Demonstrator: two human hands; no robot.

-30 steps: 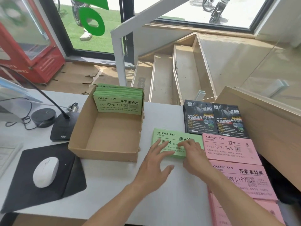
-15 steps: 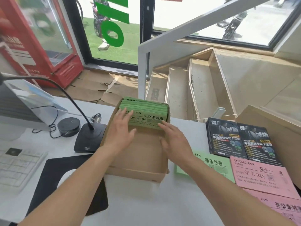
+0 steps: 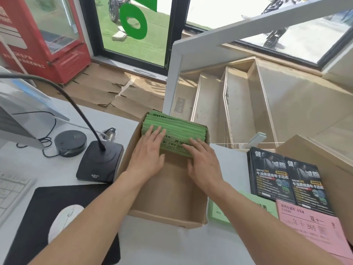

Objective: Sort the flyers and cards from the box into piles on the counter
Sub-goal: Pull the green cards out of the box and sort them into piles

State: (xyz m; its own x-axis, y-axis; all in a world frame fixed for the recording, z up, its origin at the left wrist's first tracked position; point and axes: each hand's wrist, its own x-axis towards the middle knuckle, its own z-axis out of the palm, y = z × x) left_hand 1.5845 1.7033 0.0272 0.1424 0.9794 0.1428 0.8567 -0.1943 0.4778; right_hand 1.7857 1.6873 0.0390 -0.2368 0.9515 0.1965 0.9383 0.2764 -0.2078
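Both forearms reach forward into the open brown cardboard box (image 3: 168, 196) on the white worktop (image 3: 172, 245). The left hand (image 3: 147, 155) lies flat, fingers straight and slightly spread, resting on the front face of the stack of green paper cards (image 3: 177, 129) that leans against the box's far wall. The right hand (image 3: 204, 165) rests on the same stack's lower right, fingers extended and close together, holding nothing. The box's near half is bare cardboard. Right of the box lie a green flyer (image 3: 265, 207), a pink flyer (image 3: 315, 228) and two black glossy flyers (image 3: 286, 178).
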